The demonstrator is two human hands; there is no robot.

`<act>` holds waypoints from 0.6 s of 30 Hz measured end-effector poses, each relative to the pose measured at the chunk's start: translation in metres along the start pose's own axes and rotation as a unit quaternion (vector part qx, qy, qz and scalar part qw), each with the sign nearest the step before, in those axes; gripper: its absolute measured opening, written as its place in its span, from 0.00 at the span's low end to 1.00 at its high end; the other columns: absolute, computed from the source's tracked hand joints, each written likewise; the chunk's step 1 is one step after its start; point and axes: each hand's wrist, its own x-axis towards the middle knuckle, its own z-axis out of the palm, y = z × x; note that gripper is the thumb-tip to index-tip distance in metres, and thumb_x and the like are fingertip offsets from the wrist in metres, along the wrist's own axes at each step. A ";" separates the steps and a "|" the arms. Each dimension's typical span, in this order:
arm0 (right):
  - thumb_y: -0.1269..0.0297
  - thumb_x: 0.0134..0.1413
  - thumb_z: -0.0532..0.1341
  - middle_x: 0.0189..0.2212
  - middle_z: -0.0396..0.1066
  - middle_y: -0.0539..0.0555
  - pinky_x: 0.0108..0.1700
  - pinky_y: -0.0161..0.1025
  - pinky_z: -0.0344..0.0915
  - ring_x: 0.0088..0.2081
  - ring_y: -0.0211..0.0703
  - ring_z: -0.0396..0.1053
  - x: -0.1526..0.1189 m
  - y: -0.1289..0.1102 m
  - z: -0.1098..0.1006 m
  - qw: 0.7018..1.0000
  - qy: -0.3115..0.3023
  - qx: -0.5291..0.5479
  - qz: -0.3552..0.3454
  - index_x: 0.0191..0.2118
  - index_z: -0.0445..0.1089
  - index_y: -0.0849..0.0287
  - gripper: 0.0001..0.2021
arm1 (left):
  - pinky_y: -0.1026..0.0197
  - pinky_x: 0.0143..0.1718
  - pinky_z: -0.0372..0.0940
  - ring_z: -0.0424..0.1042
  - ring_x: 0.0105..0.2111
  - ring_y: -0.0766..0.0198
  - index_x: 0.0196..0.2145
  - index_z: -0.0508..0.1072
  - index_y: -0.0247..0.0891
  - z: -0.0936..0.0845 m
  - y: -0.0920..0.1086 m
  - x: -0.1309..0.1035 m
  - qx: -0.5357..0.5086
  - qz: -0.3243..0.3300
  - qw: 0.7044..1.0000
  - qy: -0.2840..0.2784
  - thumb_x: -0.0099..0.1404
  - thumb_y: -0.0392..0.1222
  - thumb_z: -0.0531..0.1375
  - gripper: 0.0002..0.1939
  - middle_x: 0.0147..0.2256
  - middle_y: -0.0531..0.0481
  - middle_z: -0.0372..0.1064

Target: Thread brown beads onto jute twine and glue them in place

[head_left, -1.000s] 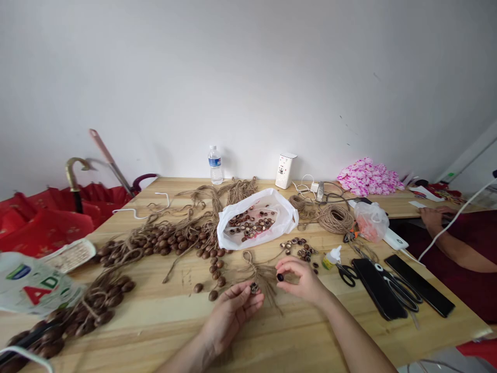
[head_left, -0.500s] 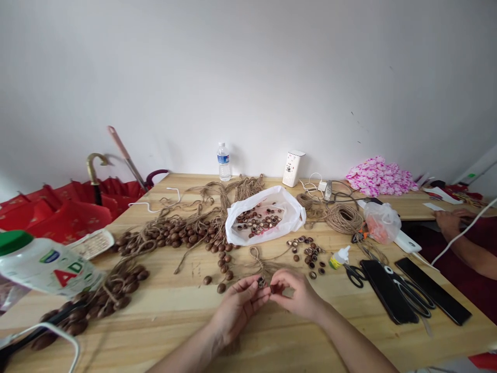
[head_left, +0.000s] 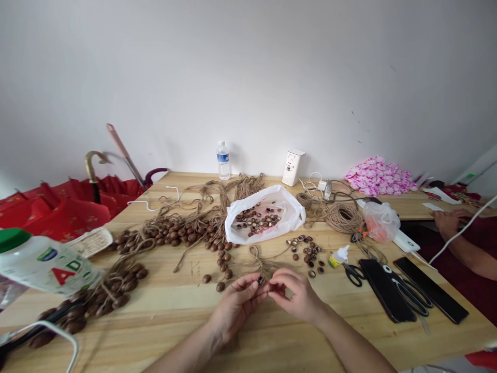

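Note:
My left hand (head_left: pixel 237 304) pinches a small brown nut shell (head_left: pixel 261 281) tied into a bundle of jute twine (head_left: pixel 261 263) on the wooden table (head_left: pixel 171 316). My right hand (head_left: pixel 295 294) meets it fingertip to fingertip, its fingers closed on a small dark bead that is mostly hidden. Loose shell halves (head_left: pixel 308 252) lie just beyond my right hand. A white plastic bag (head_left: pixel 291 213) holding more shells sits behind the twine.
Strings of brown nuts (head_left: pixel 166 234) spread over the left half. A glue bottle (head_left: pixel 339 256), scissors (head_left: pixel 404 291), black flat cases (head_left: pixel 433 289) and a twine coil (head_left: pixel 343 217) lie at the right. Another person's hand (head_left: pixel 446 221) rests far right. A white bottle (head_left: pixel 42 265) lies near left.
My right hand has come left with its bead and now touches the left hand's fingertips at the shell. The view has shifted slightly left.

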 end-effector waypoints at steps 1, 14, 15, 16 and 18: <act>0.73 0.52 0.59 0.34 0.69 0.57 0.27 0.32 0.67 0.26 0.36 0.66 -0.001 -0.001 0.001 1.000 0.002 -0.012 -0.001 0.39 0.67 0.60 0.07 | 0.59 0.41 0.68 0.76 0.32 0.61 0.33 0.76 0.32 0.000 0.000 0.000 0.002 0.001 1.000 -0.001 0.50 0.30 0.67 0.10 0.29 0.44 0.77; 0.73 0.55 0.56 0.35 0.69 0.56 0.36 0.35 0.67 0.33 0.40 0.68 -0.002 -0.015 0.004 0.989 -0.044 -0.139 0.010 0.38 0.68 0.60 0.06 | 0.65 0.38 0.63 0.72 0.30 0.67 0.31 0.79 0.35 -0.005 -0.007 0.001 0.048 0.004 0.999 -0.015 0.43 0.33 0.71 0.13 0.30 0.48 0.78; 0.73 0.55 0.56 0.35 0.69 0.56 0.36 0.35 0.67 0.34 0.40 0.68 -0.002 -0.016 0.004 0.989 -0.046 -0.142 0.009 0.38 0.68 0.60 0.06 | 0.64 0.39 0.63 0.72 0.31 0.67 0.31 0.79 0.35 -0.005 -0.007 0.001 0.050 0.001 0.999 -0.016 0.44 0.33 0.70 0.13 0.30 0.48 0.78; 0.73 0.56 0.55 0.35 0.69 0.56 0.36 0.34 0.67 0.34 0.40 0.68 -0.003 -0.016 0.004 0.988 -0.049 -0.146 0.010 0.38 0.69 0.60 0.07 | 0.64 0.39 0.63 0.72 0.31 0.66 0.31 0.79 0.35 -0.005 -0.007 0.001 0.052 0.000 0.999 -0.017 0.44 0.33 0.70 0.13 0.30 0.48 0.78; 0.71 0.57 0.55 0.34 0.68 0.56 0.35 0.33 0.67 0.32 0.39 0.68 -0.004 -0.017 0.004 0.986 -0.054 -0.157 0.014 0.38 0.69 0.59 0.07 | 0.64 0.40 0.63 0.72 0.32 0.66 0.32 0.79 0.35 -0.004 -0.007 0.001 0.057 -0.003 0.998 -0.024 0.45 0.33 0.70 0.12 0.31 0.47 0.78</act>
